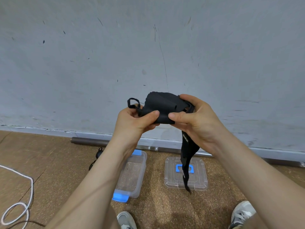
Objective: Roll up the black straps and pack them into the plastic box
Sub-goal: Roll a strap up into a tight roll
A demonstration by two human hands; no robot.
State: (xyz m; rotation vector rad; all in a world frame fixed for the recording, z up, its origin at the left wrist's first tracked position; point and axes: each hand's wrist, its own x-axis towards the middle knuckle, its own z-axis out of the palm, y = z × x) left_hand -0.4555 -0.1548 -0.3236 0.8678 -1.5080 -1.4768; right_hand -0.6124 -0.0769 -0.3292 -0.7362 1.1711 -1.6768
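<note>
Head view: both hands up in front of the wall, working one black strap [162, 105] in mid-air. Left hand [132, 120] pinches the strap's left end, thumb on the front face, fingers curled behind. Right hand [196, 119] grips the right side, thumb pressed on the lower roll edge, fingers wrapped over the top. Risk, my read: the roll is loose and uneven, so if either thumb eases off, it likely springs open. The hanging tail [186, 164] is long and unsupported; it could twist or wind in crooked and give a lumpy roll that sits badly in the box. The small cord loop [132, 103] sticking out by the left fingers could snag. Strap look: matte black fabric, wide, soft, partly rolled into a fat bundle with a frayed-looking top edge; small pale lettering on the tail, unreadable. Clear plastic box [133, 176] with blue clips sits on the floor below the left forearm, looks empty. Its lid [200, 177] lies just beside it, right. Another dark strap [97, 156] lies on the floor left of the box, partly hidden by the arm.
</note>
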